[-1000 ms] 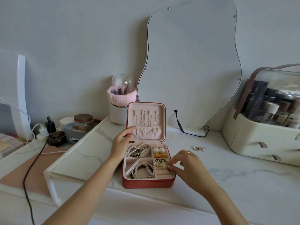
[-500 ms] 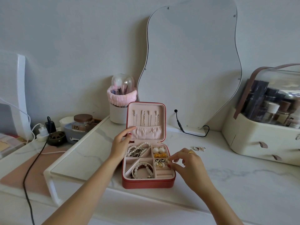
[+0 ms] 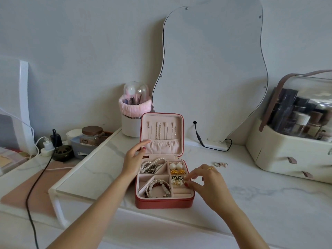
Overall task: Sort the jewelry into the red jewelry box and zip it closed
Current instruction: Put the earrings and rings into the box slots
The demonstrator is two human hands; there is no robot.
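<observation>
Just beside our right hand (image 3: 209,184), toward the left, lies the earring compartment of the red jewelry box (image 3: 164,203). Our fingertips (image 3: 188,177) are pinched together, perhaps on a small earring, but we cannot tell. Our left hand (image 3: 133,159) rests relaxed against the lid. Two loose rings (image 3: 220,164) wait behind the right fingers, nearer to this hand.

No legible text, brand, number or sign is present. The glass jar (image 3: 92,136), well to the left of the left hand (image 3: 133,159), carries dark markings on its front; these are too small to read.
</observation>
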